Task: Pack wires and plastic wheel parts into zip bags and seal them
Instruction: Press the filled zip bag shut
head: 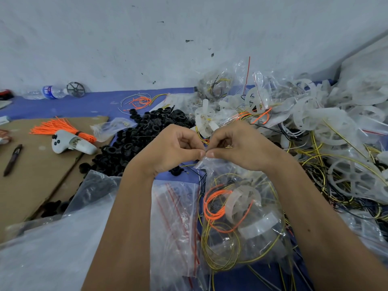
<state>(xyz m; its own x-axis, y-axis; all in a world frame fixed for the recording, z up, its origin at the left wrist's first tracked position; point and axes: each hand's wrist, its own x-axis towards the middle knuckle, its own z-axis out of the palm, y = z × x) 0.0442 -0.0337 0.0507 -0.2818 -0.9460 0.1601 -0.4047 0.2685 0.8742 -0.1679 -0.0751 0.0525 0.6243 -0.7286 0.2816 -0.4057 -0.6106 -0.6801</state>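
Note:
A clear zip bag (pixel 243 215) hangs in front of me, holding orange and yellow wires and a translucent plastic wheel. My left hand (pixel 172 148) and my right hand (pixel 241 148) meet at the bag's top edge, each pinching it between thumb and fingers, thumbs almost touching. A stack of empty zip bags with red strips (pixel 176 223) lies under my left forearm. Loose white wheels and wires (pixel 340 143) are heaped to the right. Several packed bags (pixel 218 87) sit at the back.
A pile of black plastic rings (pixel 144 135) lies left of my hands. On the cardboard (pixel 42 177) are an orange cable-tie bundle (pixel 60 128), a white controller (pixel 71 142) and a pen (pixel 12 159). A water bottle (pixel 50 92) lies by the wall.

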